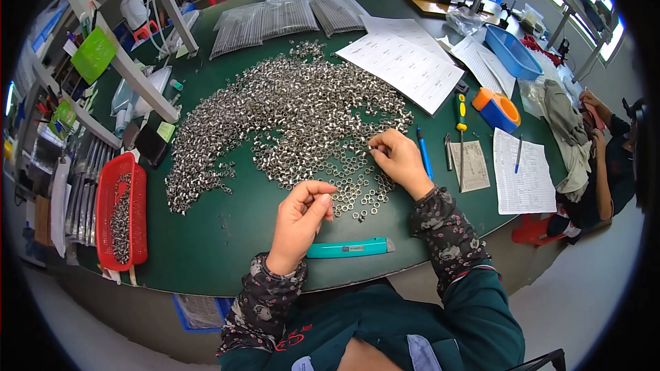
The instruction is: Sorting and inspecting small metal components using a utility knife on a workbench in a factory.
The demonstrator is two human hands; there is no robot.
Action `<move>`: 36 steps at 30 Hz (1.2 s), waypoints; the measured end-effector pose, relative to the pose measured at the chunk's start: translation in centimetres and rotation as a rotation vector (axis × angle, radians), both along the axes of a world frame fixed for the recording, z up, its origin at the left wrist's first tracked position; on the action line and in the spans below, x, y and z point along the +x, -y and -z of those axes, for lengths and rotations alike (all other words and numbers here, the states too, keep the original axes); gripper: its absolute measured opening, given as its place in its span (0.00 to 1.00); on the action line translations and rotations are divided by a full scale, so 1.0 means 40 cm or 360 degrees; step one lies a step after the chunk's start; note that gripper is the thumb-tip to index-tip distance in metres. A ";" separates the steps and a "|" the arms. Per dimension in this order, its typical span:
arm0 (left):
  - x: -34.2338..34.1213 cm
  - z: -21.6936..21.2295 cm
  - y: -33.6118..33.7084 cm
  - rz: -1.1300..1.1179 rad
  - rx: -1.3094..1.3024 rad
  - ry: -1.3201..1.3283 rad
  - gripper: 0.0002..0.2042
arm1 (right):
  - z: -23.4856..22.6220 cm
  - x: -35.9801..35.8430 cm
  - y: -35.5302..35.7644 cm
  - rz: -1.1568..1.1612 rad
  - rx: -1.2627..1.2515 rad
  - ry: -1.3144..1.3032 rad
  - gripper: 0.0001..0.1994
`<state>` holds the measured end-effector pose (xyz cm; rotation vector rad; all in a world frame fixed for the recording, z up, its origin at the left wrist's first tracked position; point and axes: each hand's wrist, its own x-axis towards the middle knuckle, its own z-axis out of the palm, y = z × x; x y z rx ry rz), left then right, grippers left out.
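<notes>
A wide heap of small shiny metal rings [295, 103] spreads over the green table [199, 251]. My left hand [300, 223] is closed above the near edge of the heap, thumb against curled fingers; anything between them is hidden. At the right side of the heap, my right hand [399, 161] is pinched, and what its fingertips hold is too small to make out. Several loose rings [357, 192] lie between the two hands. A teal utility knife [347, 248] rests flat just to the right of my left wrist.
On the left stands a red basket [141, 213] with more rings. Bags of metal rods [289, 15] and paper sheets [402, 62] lie behind the heap. Rightward are a blue pen [423, 153], a screwdriver [461, 113], a tape roll [496, 110] and a seated person [612, 158].
</notes>
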<state>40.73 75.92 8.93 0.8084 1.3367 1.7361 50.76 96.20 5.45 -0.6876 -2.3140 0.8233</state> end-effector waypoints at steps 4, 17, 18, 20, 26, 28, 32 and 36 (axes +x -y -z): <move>0.008 0.038 -0.027 -0.0091 0.0067 0.0026 0.09 | -0.041 0.025 0.049 -0.0212 -0.0654 -0.0219 0.04; -0.003 0.046 0.015 0.0282 -0.0127 0.0380 0.08 | -0.069 0.044 0.175 -0.0968 -0.0392 -0.0512 0.07; -0.005 0.047 0.014 0.0315 -0.0119 0.0374 0.08 | -0.066 0.047 0.170 -0.0955 -0.0348 -0.0521 0.07; -0.003 0.055 0.015 0.0276 -0.0121 0.0363 0.08 | -0.064 0.050 0.175 -0.0977 -0.0404 -0.0555 0.06; -0.013 0.070 0.046 0.0112 -0.0141 0.0184 0.11 | -0.060 0.037 0.183 -0.1077 -0.0483 -0.0615 0.07; -0.013 0.071 0.031 0.0119 -0.0158 0.0112 0.11 | -0.050 0.033 0.180 -0.1093 -0.0409 -0.0703 0.08; -0.010 0.070 0.002 0.0302 -0.0075 0.0161 0.15 | -0.047 0.042 0.163 -0.1017 -0.0358 -0.0746 0.09; -0.013 0.053 0.011 0.0408 -0.0042 0.0139 0.18 | -0.057 0.035 0.165 -0.1080 -0.0253 -0.0747 0.09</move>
